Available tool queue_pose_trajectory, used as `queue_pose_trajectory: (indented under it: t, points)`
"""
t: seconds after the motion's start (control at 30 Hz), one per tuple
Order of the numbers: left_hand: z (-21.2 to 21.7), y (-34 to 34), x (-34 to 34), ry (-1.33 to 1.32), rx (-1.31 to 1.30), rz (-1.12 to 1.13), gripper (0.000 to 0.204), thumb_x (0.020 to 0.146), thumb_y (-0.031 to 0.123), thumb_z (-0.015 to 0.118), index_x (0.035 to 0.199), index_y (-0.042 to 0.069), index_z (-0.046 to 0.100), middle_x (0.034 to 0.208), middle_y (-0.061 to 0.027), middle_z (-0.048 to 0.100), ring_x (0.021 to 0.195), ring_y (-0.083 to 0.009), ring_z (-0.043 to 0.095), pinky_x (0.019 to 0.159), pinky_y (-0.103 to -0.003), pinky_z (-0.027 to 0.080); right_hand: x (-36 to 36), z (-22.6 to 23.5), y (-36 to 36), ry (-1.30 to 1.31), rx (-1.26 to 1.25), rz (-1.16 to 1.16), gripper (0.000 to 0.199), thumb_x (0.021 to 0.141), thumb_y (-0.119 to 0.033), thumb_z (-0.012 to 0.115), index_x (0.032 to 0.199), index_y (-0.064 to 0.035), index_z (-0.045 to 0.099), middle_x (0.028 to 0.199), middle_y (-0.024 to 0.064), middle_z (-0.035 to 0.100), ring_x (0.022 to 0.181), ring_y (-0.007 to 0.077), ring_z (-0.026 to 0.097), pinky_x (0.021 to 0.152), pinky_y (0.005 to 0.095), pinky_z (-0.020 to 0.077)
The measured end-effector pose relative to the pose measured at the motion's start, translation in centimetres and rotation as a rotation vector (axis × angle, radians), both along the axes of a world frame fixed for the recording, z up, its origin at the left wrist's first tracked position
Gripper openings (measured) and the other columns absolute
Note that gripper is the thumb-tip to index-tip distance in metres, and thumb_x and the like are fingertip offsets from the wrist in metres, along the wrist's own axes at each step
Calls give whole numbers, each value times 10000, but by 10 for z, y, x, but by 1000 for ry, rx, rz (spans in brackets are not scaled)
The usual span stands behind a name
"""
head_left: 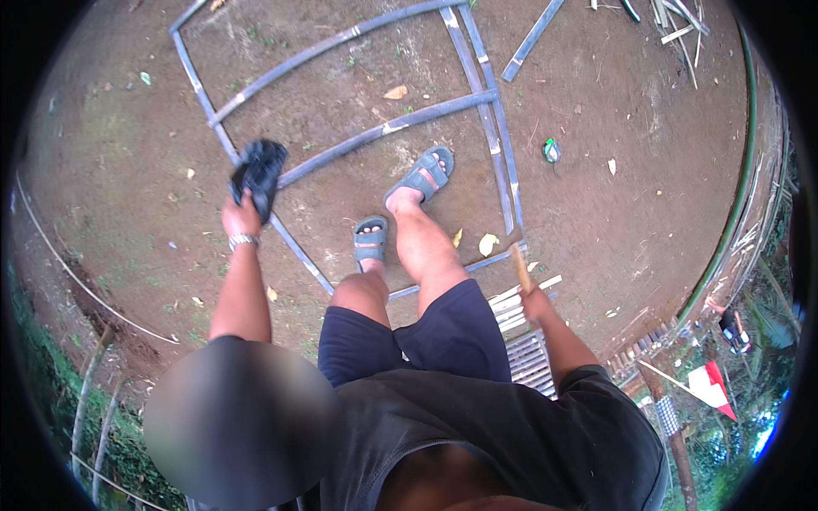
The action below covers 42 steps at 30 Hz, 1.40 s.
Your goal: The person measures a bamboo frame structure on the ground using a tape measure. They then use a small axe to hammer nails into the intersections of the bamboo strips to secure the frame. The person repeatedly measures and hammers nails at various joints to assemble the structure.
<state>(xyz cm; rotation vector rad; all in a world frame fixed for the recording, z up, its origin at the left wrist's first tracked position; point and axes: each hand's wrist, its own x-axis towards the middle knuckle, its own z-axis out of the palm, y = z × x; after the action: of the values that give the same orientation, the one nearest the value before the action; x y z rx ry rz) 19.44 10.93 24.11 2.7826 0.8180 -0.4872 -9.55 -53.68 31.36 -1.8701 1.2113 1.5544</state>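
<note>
My left hand (241, 219) is stretched out ahead on the left, its fingers closed on a crumpled black plastic bag (258, 175). The bag hangs over the left side of a ladder-like frame of grey-blue bamboo poles (388, 128) on the dirt. On the right, my right hand (535, 304) is wrapped round a pale wooden stick (520, 266) pointing forward, beside the frame's near right corner. Whether the stick is a tool's handle, I cannot tell. My sandalled feet stand inside the frame, the right one farther forward.
A loose pole (532, 40) lies at the far right, near scattered bamboo strips (679, 25). A small green packet (551, 151) sits right of the frame. Pale slats (530, 362) are beside my right leg. A green pole (740, 200) edges the ground; beyond are a person (733, 330) and a red-and-white flag (711, 387).
</note>
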Motion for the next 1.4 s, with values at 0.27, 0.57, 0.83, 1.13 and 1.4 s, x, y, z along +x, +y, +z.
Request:
queue_pose_trajectory:
  t: [0.27,0.57,0.83,1.13,1.4]
  points:
    - [128,-65,-115,231,-163,108,406,855,365,720,907,-37,703,920,-302,694,942,-462,678,837,-526,517,2,74,70,-29,87,-21,364,887,-165,639,1199,13,573,972,219,695,894,323,703,812,433,548]
    - [214,-105,-157,133,-531,-156,671,807,-5,501,1420,268,497,1081,-283,676,1047,-464,643,922,-520,502,76,152,90,-529,155,-140,362,777,-15,705,1094,0,532,824,102,621,618,196,622,532,358,503]
    - [273,-195,-165,-68,-910,-410,214,824,106,543,864,60,748,945,-193,691,969,-367,660,888,-440,509,80,255,131,-854,360,-298,363,777,48,684,1094,3,513,783,61,600,602,156,620,525,304,514]
    - [375,-404,-148,143,-1308,-171,631,849,613,713,1032,9,724,899,-140,724,783,-237,680,762,-383,545,69,338,107,-1216,309,129,369,823,-81,751,1146,-14,587,954,113,694,869,171,685,755,338,543]
    - [350,-488,-81,-62,-1215,257,295,798,312,774,817,30,692,734,-60,660,640,-171,601,619,-371,499,9,301,-68,-1321,332,-240,120,937,-39,623,1049,0,613,949,68,676,877,156,648,817,313,527]
